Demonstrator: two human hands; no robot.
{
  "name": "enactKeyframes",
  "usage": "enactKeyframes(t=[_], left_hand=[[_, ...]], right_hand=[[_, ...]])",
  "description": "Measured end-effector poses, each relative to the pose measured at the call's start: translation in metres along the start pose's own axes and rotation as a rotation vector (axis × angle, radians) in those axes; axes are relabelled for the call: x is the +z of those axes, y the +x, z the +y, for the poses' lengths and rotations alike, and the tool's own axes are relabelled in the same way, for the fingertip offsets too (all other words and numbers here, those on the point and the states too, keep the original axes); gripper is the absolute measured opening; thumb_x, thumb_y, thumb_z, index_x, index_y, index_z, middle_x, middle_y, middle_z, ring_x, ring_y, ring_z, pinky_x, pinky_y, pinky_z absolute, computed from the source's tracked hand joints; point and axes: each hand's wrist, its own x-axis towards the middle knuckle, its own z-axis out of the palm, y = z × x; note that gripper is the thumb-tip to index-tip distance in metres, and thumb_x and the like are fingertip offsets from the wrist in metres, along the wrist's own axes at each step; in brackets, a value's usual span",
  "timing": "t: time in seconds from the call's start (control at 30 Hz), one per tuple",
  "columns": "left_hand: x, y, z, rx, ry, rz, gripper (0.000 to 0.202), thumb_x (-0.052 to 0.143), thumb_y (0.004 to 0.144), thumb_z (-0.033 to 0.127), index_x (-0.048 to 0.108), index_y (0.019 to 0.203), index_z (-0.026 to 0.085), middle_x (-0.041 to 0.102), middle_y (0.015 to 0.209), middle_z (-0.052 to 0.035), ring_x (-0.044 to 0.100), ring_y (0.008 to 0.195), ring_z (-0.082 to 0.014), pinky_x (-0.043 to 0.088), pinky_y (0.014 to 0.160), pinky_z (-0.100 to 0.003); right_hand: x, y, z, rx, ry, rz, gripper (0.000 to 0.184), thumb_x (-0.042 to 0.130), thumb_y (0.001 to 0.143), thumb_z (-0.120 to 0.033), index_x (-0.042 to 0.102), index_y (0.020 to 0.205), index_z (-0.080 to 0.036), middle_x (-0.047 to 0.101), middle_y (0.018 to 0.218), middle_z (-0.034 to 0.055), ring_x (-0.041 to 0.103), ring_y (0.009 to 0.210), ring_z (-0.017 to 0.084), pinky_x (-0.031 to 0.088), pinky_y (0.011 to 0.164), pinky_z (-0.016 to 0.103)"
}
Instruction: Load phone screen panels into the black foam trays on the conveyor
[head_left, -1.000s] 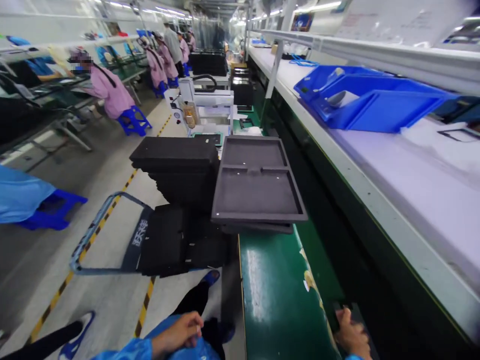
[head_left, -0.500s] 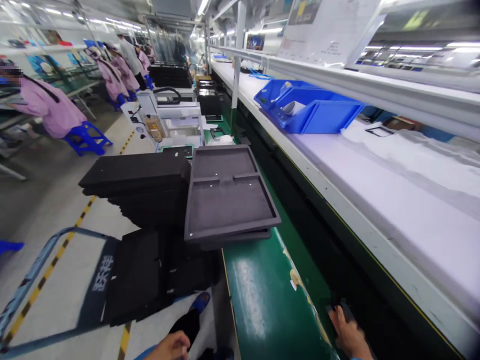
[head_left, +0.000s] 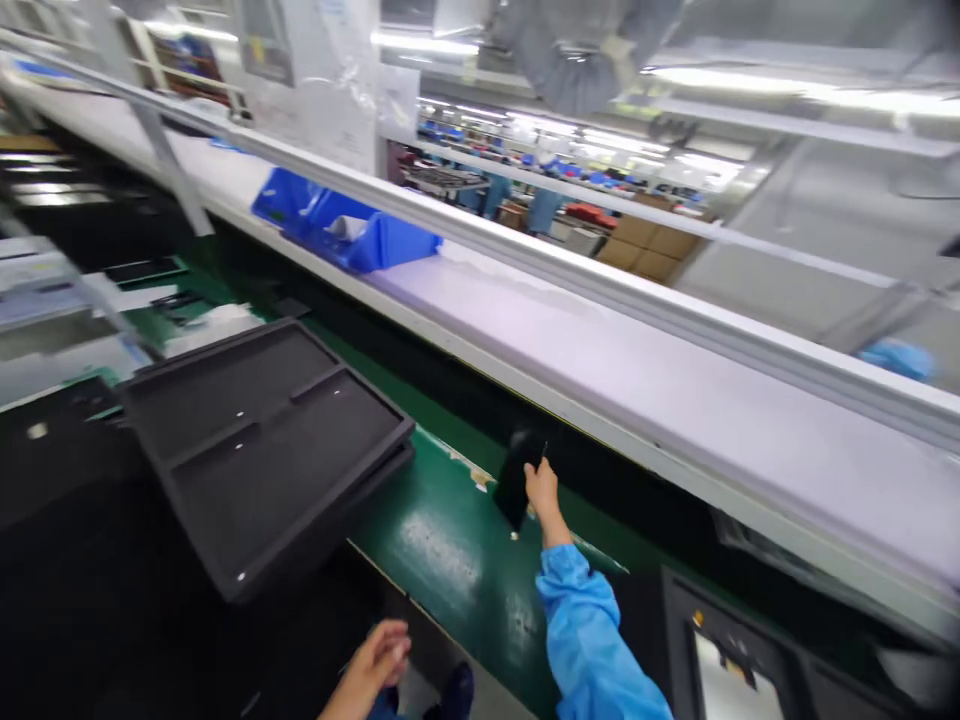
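My right hand (head_left: 543,490), in a blue sleeve, grips a thin, flat black panel (head_left: 513,482) by its edge, thumb on top. The panel is tilted up over the green bench top (head_left: 442,560), near its far edge, and blurs into the dark strip behind. My left hand (head_left: 381,650) hovers in front of the bench's near edge, fingers loosely bent, nothing visible in them. To the left, black foam trays (head_left: 300,470) with shallow recesses lie stacked, the upper one slightly askew.
At the lower right lies another black tray (head_left: 679,610) with a silvery-white piece (head_left: 739,680) in it. Blue bins (head_left: 375,240) stand on the white shelf (head_left: 540,330) behind a metal rail (head_left: 480,240). More black material (head_left: 67,560) fills the lower left.
The view has swung right, so trays and bins sit further left. My right hand, with the panel, now shows further forward over the bench, its sleeve in view. The tray at lower right has appeared.
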Motion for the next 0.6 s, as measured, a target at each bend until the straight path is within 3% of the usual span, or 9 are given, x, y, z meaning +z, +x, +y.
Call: enactKeyframes(t=[0.1,0.17,0.23,0.3,0.37,0.43,0.53,0.6], left_hand=[[0.011,0.006,0.059,0.248,-0.033,0.064,0.08,0.067,0.058,0.089,0.062,0.111,0.03,0.068,0.128,-0.0146,0.066,0.119,-0.036,0.051,0.102,-0.046],[0.017,0.004,0.094,0.358,-0.012,0.065,0.08,0.068,0.065,0.084,0.062,0.115,0.023,0.066,0.132,-0.0176,0.06,0.128,-0.0359,0.043,0.114,-0.047],[0.024,-0.002,0.121,0.364,0.002,-0.04,0.079,0.071,0.068,0.08,0.063,0.118,0.019,0.066,0.134,-0.0186,0.058,0.133,-0.0355,0.038,0.119,-0.05],[0.036,-0.013,0.139,0.257,-0.003,-0.284,0.077,0.076,0.07,0.072,0.063,0.123,0.018,0.069,0.133,-0.0175,0.06,0.131,-0.0347,0.038,0.119,-0.053],[0.053,-0.027,0.146,0.123,-0.021,-0.561,0.071,0.081,0.073,0.06,0.063,0.127,0.018,0.072,0.129,-0.0154,0.064,0.126,-0.0333,0.042,0.116,-0.053],[0.072,-0.042,0.143,0.026,-0.036,-0.734,0.063,0.083,0.076,0.05,0.065,0.127,0.018,0.076,0.124,-0.0136,0.068,0.121,-0.0322,0.045,0.114,-0.052],[0.097,-0.063,0.127,-0.036,-0.004,-0.778,0.057,0.083,0.077,0.049,0.07,0.123,0.019,0.079,0.117,-0.0114,0.071,0.116,-0.033,0.051,0.109,-0.053],[0.11,-0.074,0.116,0.018,0.05,-0.741,0.058,0.082,0.075,0.054,0.072,0.121,0.021,0.08,0.114,-0.0102,0.072,0.113,-0.0343,0.054,0.106,-0.054]], right_hand=[[0.0,-0.082,0.001,0.041,0.509,0.028,0.049,0.064,0.087,-0.044,0.063,0.124,-0.012,0.072,0.122,0.0165,0.068,0.11,0.028,0.052,0.098,0.042],[-0.006,-0.141,0.002,0.09,0.909,0.004,0.054,0.078,0.077,-0.049,0.066,0.118,-0.015,0.074,0.119,0.0123,0.067,0.109,0.029,0.05,0.101,0.045],[-0.016,-0.193,0.002,0.167,1.101,-0.006,0.055,0.086,0.069,-0.049,0.069,0.111,-0.017,0.076,0.111,0.0097,0.068,0.105,0.029,0.049,0.102,0.047],[-0.029,-0.236,0.0,0.229,1.141,0.037,0.054,0.088,0.068,-0.049,0.07,0.108,-0.018,0.077,0.106,0.0076,0.069,0.101,0.028,0.048,0.102,0.048],[-0.041,-0.269,-0.001,0.246,1.161,0.084,0.054,0.087,0.068,-0.049,0.07,0.109,-0.019,0.077,0.105,0.006,0.069,0.099,0.027,0.048,0.102,0.048],[-0.052,-0.296,0.002,0.219,1.178,0.124,0.054,0.086,0.071,-0.051,0.069,0.112,-0.021,0.076,0.108,0.0052,0.068,0.102,0.027,0.048,0.104,0.047],[-0.07,-0.33,0.013,0.147,1.159,0.168,0.051,0.08,0.078,-0.054,0.069,0.116,-0.022,0.074,0.114,0.0049,0.066,0.109,0.026,0.047,0.105,0.045],[-0.088,-0.351,0.028,0.117,1.127,0.178,0.049,0.074,0.084,-0.057,0.068,0.117,-0.023,0.073,0.113,0.0048,0.065,0.106,0.024,0.048,0.102,0.043]])
